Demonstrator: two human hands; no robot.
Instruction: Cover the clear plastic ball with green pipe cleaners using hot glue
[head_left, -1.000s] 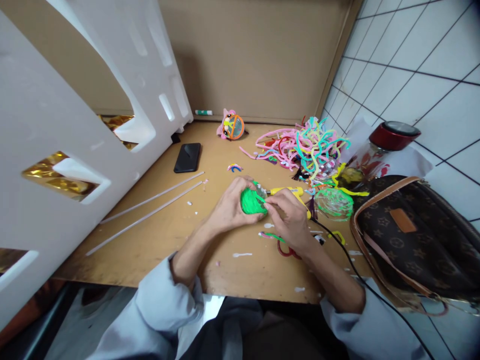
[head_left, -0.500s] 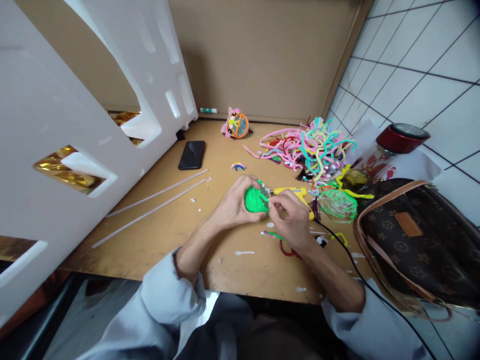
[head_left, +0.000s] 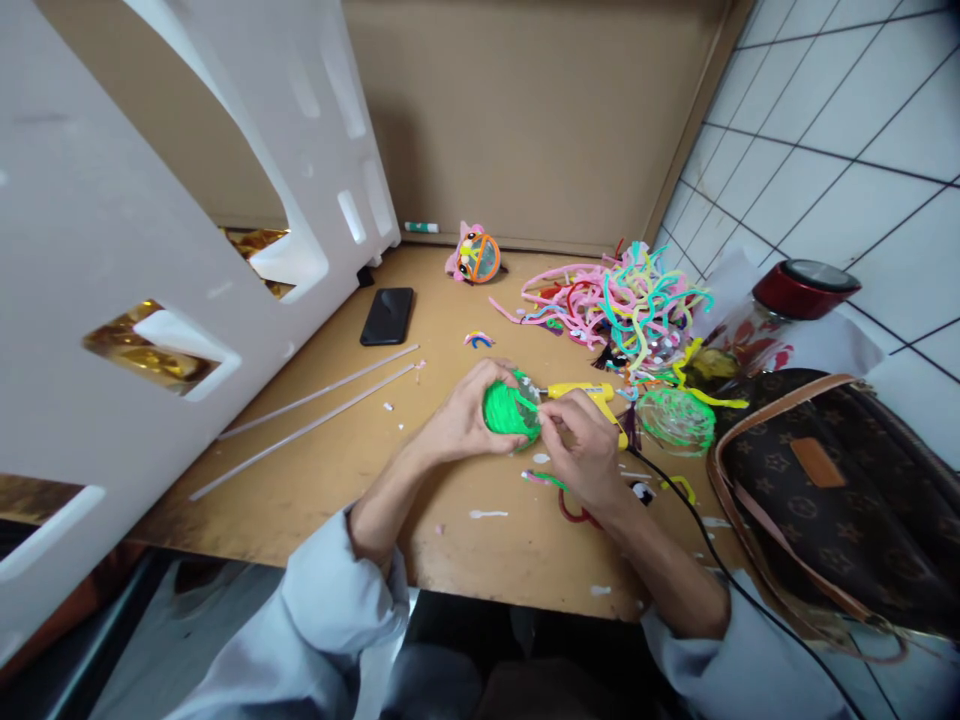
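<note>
My left hand point(head_left: 466, 412) is closed round a clear ball partly wrapped in bright green pipe cleaner point(head_left: 504, 413), held over the table. My right hand point(head_left: 583, 440) pinches the loose end of the green pipe cleaner at the ball's right side. Just behind that hand lies a yellow glue gun point(head_left: 592, 392), its nozzle near the ball and its black cord running off to the lower right. A second round piece with green strands point(head_left: 676, 420) rests right of the glue gun. Below my right hand are red-handled scissors point(head_left: 576, 507), partly hidden.
Tangled pastel pipe cleaners point(head_left: 630, 300) heap at the back right. A lidded bottle point(head_left: 780, 310) and a brown handbag point(head_left: 847, 480) stand at the right. Two glue sticks point(head_left: 315, 425), a phone point(head_left: 387, 316) and a decorated ball point(head_left: 476, 255) lie left and behind. A white plastic frame point(head_left: 300, 150) rises at left.
The ball has turned slightly in my left hand, showing more of its front. My right hand still pinches the strand. The whole view has shifted a little downward.
</note>
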